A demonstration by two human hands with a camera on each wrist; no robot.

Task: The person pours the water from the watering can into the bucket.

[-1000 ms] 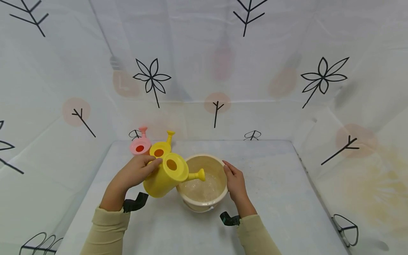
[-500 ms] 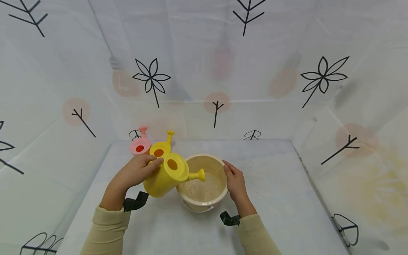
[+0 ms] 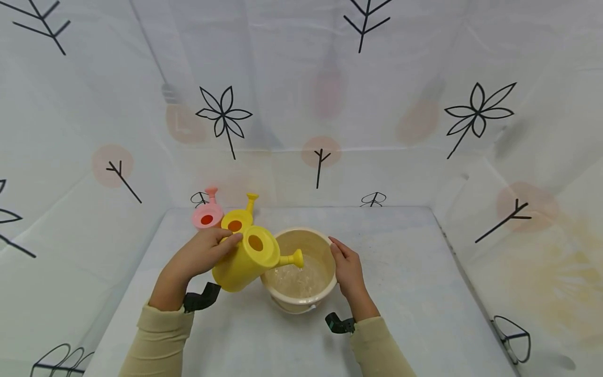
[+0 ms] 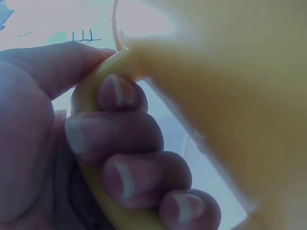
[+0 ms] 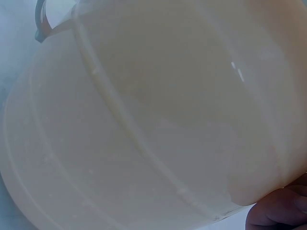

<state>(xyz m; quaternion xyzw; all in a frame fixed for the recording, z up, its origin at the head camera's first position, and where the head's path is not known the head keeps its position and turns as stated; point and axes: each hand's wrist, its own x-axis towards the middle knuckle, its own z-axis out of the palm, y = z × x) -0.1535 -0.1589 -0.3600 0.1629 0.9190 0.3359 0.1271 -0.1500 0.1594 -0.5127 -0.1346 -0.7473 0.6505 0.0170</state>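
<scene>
My left hand [image 3: 202,253] grips the handle [image 4: 98,191] of a yellow watering can [image 3: 242,264], its fingers curled round it in the left wrist view. The can is tilted to the right, and its sprinkler spout [image 3: 294,258] reaches over the opening of a cream bucket [image 3: 278,301]. Rippling water [image 3: 301,277] shows in the bucket's bottom. With my right hand [image 3: 347,266] I hold the bucket's right rim, thumb on the near side. The right wrist view is mostly filled by the bucket's ribbed outer wall [image 5: 158,120], with a fingertip at the lower right corner.
Behind the held can, a second yellow watering can [image 3: 242,217] and a pink watering can [image 3: 210,212] stand on the white table [image 3: 391,272] at the back left. A white patterned cloth [image 3: 282,115] hangs behind and along both sides.
The water's surface ripples differently in the bucket. Both hands, the tilted watering can and the bucket stay almost exactly in place.
</scene>
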